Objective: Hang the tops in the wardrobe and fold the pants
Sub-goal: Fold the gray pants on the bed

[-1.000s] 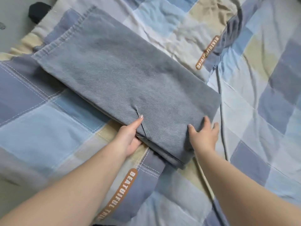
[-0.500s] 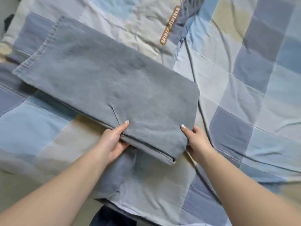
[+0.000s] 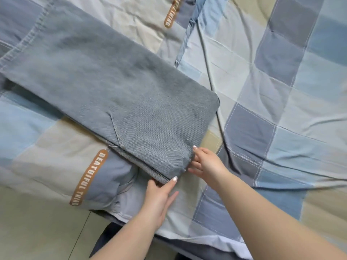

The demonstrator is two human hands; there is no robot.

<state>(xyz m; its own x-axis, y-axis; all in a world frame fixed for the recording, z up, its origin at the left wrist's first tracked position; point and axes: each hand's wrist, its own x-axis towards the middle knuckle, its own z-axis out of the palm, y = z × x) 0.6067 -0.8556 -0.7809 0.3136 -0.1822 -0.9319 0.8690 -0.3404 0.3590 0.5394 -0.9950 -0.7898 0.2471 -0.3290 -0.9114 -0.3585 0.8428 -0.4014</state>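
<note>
Folded pants (image 3: pixel 116 94) lie on the quilt (image 3: pixel 281 91).

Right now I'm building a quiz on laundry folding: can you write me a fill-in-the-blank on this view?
1. The folded grey pants lie on a ____ quilt.
2. Both hands are at the pants' ____ corner.
3. The right hand touches the fold; the ____ hand is at the corner's layered edge.
4. The orange label lies to the ____ of the left hand.

Missing words: checked; near; left; left

Pants (image 3: pixel 116 91) hem end cut off at left edge.
</note>
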